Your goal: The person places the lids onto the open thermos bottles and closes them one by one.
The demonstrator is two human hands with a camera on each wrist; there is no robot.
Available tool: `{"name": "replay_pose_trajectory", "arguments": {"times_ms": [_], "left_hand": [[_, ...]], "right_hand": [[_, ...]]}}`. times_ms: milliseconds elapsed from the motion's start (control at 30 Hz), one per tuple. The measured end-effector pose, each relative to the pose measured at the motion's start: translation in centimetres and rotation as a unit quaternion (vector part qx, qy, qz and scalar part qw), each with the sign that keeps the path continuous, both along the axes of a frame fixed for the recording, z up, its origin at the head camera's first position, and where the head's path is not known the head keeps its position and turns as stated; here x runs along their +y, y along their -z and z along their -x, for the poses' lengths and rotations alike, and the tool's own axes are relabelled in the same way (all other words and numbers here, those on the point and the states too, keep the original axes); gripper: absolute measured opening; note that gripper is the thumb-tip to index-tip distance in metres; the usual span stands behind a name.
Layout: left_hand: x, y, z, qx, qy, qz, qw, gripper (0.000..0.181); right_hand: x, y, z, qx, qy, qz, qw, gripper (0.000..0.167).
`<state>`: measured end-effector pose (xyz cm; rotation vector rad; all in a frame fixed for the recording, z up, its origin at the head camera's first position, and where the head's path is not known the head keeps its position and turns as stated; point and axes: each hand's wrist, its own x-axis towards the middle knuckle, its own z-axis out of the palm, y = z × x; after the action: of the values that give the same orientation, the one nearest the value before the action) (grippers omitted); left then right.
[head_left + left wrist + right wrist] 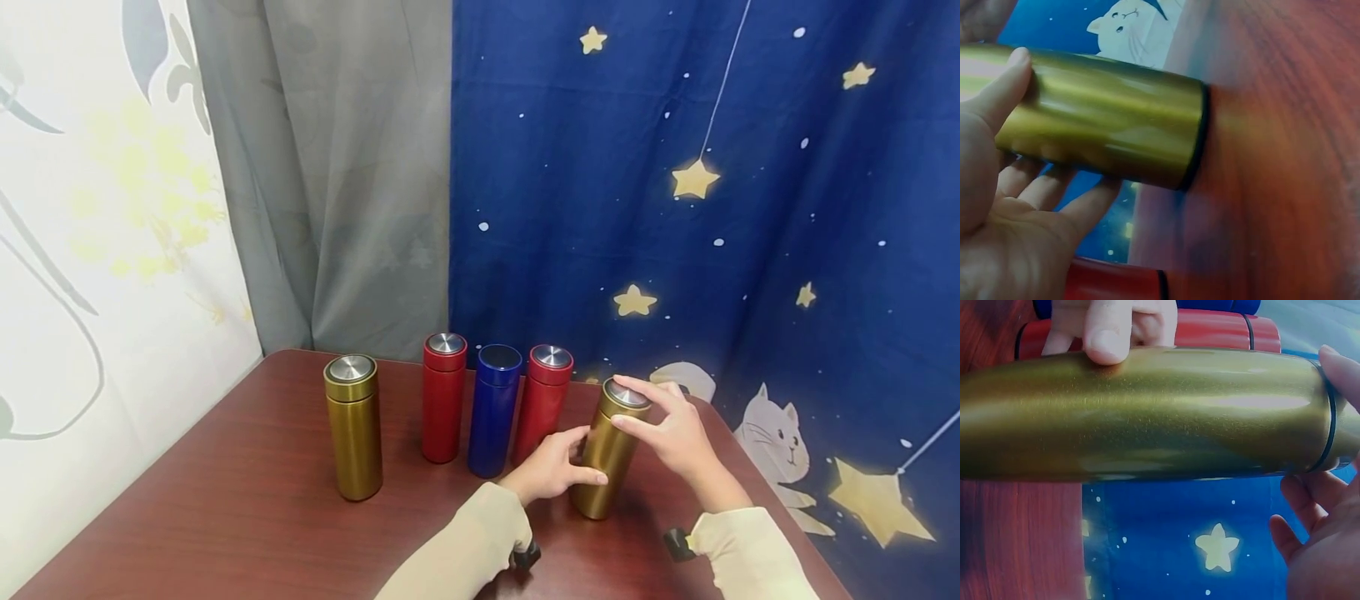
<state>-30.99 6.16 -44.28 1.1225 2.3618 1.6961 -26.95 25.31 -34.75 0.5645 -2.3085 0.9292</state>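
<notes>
A gold thermos bottle (609, 458) with a silver-topped lid (627, 395) stands at the right of the table, leaning slightly in the head view. My left hand (553, 468) grips its body low down; in the left wrist view its thumb (1015, 78) lies along the gold side, fingers behind. Around the lid, my right hand (675, 427) holds with thumb and fingers. The right wrist view shows the thumb at the dark seam under the lid (1333, 415). Just left of this bottle are a red thermos (542, 408) and a blue thermos (493, 421), both upright.
Another red thermos (444, 408) stands left of the blue one, and a second gold thermos (356, 442) farther left. All rest on a dark red wooden table (225, 500). Behind hang a grey curtain (375, 167) and a blue starry curtain (570, 167).
</notes>
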Motion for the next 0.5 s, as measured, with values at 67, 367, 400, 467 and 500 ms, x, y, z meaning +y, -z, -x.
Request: {"name": "replay_pose_trajectory", "arguments": {"times_ms": [67,367,400,467,500], "left_hand": [[-0.2,-0.2,0.0,-0.003,-0.005,0.013,0.9999,0.067],[-0.9,-1.1,-0.8,0.019,-0.05,0.064,0.9965,0.068],[-0.9,-1.3,-0.9,0.021,-0.055,0.066,0.9961,0.069],[-0.9,-1.5,-1.0,0.024,-0.065,0.072,0.995,0.073],[-1.0,-1.7,-1.1,0.026,-0.071,0.075,0.9943,0.073]], "right_hand": [[-0.1,-0.1,0.0,-0.011,-0.009,0.0,0.9999,0.055],[-0.8,-0.7,-0.3,-0.055,-0.045,-0.011,0.9974,0.065],[-0.9,-0.8,-0.4,-0.058,-0.043,-0.012,0.9973,0.065],[-1.1,-1.0,-0.7,-0.056,-0.03,-0.016,0.9978,0.064],[-1.2,-1.1,-0.8,-0.049,-0.021,-0.019,0.9984,0.063]]}}
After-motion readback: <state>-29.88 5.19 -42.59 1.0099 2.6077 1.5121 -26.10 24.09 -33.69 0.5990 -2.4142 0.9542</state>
